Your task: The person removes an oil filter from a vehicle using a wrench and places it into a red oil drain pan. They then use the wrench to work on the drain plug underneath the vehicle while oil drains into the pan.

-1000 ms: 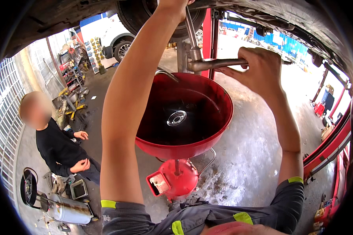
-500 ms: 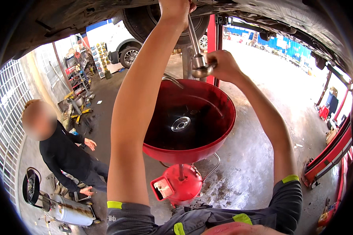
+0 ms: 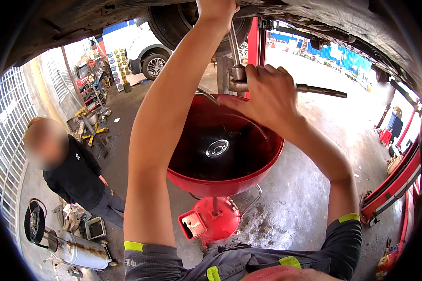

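Hazard, judged: sideways pull might have tipped the socket bar (image 3: pixel 235 44) and let the ratchet wrench (image 3: pixel 314 89) slip, rapping the knuckles; a dropped tool could have struck the red basin (image 3: pixel 222 187).
Hands, two: left (image 3: pixel 218 8), raised beside the bar's top, its closure impossible to tell; right (image 3: pixel 273 96), fingers curled round the wrench handle, thumb out.
Wrench, one: across the bar's lower end, above the basin's far right rim.
Bar, one: slightly tilted.
Basin, one.
Metal disc (image 3: pixel 217 148), one: inside it.
Co-worker (image 3: pixel 70 173), one: left.
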`<state>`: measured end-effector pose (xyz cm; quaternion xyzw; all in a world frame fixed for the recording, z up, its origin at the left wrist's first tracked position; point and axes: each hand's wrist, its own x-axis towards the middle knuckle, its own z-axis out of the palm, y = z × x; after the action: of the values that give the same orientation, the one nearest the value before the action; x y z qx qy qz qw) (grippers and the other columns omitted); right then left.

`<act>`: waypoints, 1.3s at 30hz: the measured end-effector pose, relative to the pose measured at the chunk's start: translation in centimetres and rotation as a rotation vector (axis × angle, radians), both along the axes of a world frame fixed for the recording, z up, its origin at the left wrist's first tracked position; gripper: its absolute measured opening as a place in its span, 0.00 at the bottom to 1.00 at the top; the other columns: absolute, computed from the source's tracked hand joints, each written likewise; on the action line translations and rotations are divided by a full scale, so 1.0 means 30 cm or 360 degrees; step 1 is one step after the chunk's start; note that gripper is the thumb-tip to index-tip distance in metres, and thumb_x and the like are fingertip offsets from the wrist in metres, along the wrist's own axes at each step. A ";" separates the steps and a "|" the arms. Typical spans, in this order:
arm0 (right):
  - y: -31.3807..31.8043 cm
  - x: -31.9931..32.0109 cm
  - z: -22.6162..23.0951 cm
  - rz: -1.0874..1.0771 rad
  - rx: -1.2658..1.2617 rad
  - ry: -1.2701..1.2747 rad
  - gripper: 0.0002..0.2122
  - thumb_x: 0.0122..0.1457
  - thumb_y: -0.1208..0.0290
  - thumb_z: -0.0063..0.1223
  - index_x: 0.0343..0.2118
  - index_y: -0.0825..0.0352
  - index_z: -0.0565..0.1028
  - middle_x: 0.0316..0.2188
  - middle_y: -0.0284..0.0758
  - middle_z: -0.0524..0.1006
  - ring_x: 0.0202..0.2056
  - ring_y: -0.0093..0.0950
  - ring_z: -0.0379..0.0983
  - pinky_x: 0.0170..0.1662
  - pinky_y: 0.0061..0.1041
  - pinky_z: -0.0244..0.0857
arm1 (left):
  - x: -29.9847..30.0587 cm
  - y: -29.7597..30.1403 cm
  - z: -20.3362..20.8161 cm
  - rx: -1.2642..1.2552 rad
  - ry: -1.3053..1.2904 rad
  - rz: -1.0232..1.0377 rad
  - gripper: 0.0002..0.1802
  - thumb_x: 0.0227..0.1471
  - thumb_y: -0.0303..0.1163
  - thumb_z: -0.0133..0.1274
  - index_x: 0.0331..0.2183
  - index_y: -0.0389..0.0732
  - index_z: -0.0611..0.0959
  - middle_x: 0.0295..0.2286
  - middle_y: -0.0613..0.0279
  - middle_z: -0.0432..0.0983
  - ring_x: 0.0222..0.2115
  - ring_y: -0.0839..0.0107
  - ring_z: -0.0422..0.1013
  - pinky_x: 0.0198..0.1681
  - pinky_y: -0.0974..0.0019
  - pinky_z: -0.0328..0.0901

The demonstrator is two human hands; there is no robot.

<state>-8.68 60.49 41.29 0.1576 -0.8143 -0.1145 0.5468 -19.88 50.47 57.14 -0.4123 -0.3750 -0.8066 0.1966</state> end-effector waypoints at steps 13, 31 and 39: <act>0.079 -0.187 0.004 0.1066 -0.0790 -0.0881 0.18 0.50 0.57 0.70 0.21 0.66 0.74 0.15 0.30 0.72 0.19 0.24 0.68 0.27 0.29 0.64 | -0.028 0.005 0.010 -0.0006 -0.0032 -0.0298 0.26 0.70 0.57 0.40 0.23 0.54 0.67 0.15 0.76 0.58 0.12 0.79 0.53 0.15 0.71 0.46; 0.163 -0.255 -0.031 0.1955 -0.1253 -0.1004 0.15 0.49 0.63 0.59 0.34 0.70 0.72 0.21 0.30 0.70 0.22 0.20 0.67 0.28 0.25 0.64 | 0.024 0.064 0.007 0.0170 -0.0067 -0.0231 0.20 0.71 0.53 0.40 0.36 0.48 0.71 0.22 0.71 0.64 0.18 0.77 0.60 0.18 0.70 0.57; 0.086 -0.214 -0.034 0.1667 -0.1122 -0.0729 0.12 0.53 0.67 0.59 0.33 0.71 0.74 0.21 0.28 0.70 0.22 0.17 0.63 0.26 0.23 0.60 | -0.126 0.034 0.008 0.0147 0.0207 0.0526 0.24 0.70 0.51 0.45 0.46 0.37 0.75 0.35 0.62 0.76 0.35 0.71 0.71 0.41 0.68 0.66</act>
<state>-15.11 63.06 40.29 0.3641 -0.7145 0.4752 0.3622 -23.68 51.49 57.38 -0.3869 -0.3869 -0.7513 0.3691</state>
